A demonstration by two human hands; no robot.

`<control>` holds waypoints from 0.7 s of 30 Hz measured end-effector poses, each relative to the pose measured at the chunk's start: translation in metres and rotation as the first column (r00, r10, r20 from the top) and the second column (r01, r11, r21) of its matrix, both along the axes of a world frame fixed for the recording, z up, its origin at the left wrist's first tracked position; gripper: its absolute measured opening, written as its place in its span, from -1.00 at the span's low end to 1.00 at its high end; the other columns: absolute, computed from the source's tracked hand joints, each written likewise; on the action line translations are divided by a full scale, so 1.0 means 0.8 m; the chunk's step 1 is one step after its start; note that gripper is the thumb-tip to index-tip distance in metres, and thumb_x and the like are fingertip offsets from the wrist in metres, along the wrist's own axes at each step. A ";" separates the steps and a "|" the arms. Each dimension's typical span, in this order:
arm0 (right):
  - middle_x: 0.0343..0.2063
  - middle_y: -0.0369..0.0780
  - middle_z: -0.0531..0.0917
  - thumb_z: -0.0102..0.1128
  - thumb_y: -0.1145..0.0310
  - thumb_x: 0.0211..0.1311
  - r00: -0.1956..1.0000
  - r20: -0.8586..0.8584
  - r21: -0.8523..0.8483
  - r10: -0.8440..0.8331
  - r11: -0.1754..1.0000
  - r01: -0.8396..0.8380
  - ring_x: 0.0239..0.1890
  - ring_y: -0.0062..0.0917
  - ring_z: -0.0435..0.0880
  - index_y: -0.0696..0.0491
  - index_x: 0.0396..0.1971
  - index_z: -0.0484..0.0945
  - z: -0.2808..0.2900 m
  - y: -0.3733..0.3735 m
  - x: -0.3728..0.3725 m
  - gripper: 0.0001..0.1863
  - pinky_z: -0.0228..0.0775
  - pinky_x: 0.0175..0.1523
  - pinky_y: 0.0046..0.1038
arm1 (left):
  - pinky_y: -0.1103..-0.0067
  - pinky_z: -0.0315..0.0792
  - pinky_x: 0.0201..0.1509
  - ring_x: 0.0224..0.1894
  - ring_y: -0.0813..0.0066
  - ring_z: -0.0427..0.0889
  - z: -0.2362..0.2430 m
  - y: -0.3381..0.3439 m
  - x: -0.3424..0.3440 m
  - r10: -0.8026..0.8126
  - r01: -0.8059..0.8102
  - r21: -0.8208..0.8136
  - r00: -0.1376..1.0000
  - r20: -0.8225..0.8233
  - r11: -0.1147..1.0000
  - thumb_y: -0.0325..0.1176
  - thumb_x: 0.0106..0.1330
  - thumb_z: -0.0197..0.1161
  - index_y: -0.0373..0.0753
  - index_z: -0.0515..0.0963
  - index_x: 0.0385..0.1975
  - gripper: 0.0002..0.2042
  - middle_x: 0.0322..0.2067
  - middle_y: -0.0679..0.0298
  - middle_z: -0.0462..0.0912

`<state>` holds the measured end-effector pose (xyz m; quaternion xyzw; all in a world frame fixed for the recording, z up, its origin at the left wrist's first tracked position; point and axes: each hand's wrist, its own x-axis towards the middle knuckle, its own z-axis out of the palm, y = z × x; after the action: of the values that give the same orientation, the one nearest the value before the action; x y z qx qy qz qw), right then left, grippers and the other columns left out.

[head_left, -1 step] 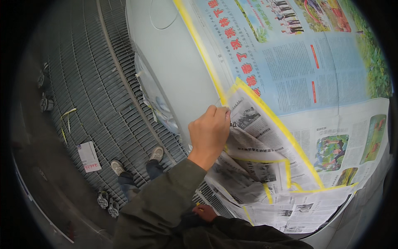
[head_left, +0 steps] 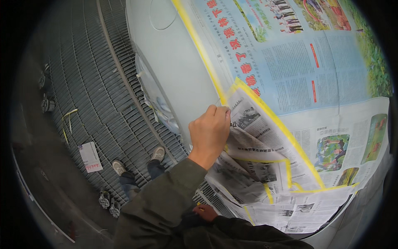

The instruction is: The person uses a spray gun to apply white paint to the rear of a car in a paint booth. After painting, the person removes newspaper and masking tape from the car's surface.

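My left hand (head_left: 210, 135) reaches over a pale grey curved panel (head_left: 182, 62) that looks like a car body. Its fingers are closed in a pinch at the edge of a loose black-and-white newspaper sheet (head_left: 259, 124), next to the end of a yellow masking tape line (head_left: 201, 50). The sheet has yellow tape along its borders and hangs in folds below the hand. Lower down, my right hand (head_left: 206, 212) is closed, partly hidden by sleeves. A small yellow bit shows at its fingers; what it holds cannot be made out.
A coloured newspaper (head_left: 290, 74) covers the panel's right side. Crumpled clear film (head_left: 159, 106) hangs along its left edge. On the floor grating (head_left: 95, 83) are a white card (head_left: 90, 157), a yellow tape scrap (head_left: 66, 124), my shoes (head_left: 157, 154) and dark metal fittings (head_left: 109, 203).
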<state>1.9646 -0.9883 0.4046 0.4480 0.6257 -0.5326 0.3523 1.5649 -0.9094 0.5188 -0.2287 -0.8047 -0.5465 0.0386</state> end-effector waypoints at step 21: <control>-0.44 -0.25 0.71 0.17 0.18 0.35 0.988 -0.078 -0.025 -0.137 0.991 0.135 -0.35 -0.54 0.69 0.09 -0.26 0.69 0.005 0.005 -0.020 -0.72 0.48 -0.18 -0.47 | 0.47 0.38 -0.53 -0.62 0.38 0.53 0.002 0.014 0.002 -0.033 0.032 0.012 0.996 0.084 0.999 -0.42 0.17 0.38 -0.26 0.62 -0.42 -0.91 -0.57 0.26 0.58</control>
<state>1.9488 -0.9841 0.4088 0.4646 0.6020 -0.5789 0.2943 1.5663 -0.8980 0.5200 -0.2185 -0.7989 -0.5604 -0.0029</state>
